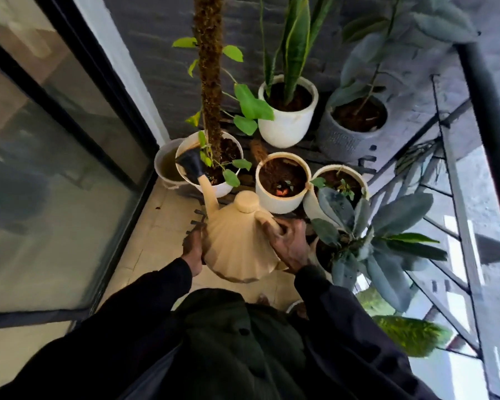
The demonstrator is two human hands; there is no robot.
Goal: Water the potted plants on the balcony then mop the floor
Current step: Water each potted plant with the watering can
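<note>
Narrow balcony strip: glass door (55,174) with black frame along the left, black railing (456,215) along the right, dark brick wall (162,62) closing the far end. Pale tiled floor (156,226) bare only on the left beside the door track; pots crowding the far end and the right side up to the railing.

Cream watering can (237,249) held over the floor, tipped forward; ribbed, shell-like body, round knob lid, long thin spout ending in a black rose (189,163) over the rim of the nearest left pot (185,145). Left hand (194,249) pressed flat against the can's left side, fingers spread and supporting. Right hand (286,243) curled tight round the handle at the can's right.

Left pot white, smooth, round, filled with dark soil, holding a rough brown moss pole (208,67) and a vine with bright green heart-shaped leaves. Just behind it, touching, a white bucket (163,166) with murky water. Middle pot (280,183) white, faintly ribbed, soil nearly bare. Beside it to the right, another white pot (341,180) with a small seedling. Farther back, a white pot (286,111) with stiff upright sword-shaped leaves, and a grey textured pot (350,128) with a thin stem. By the right hand, a plant (387,241) with broad, dull grey-green leaves reaching to the railing.

Dark sleeves (156,298) filling the near edge.
</note>
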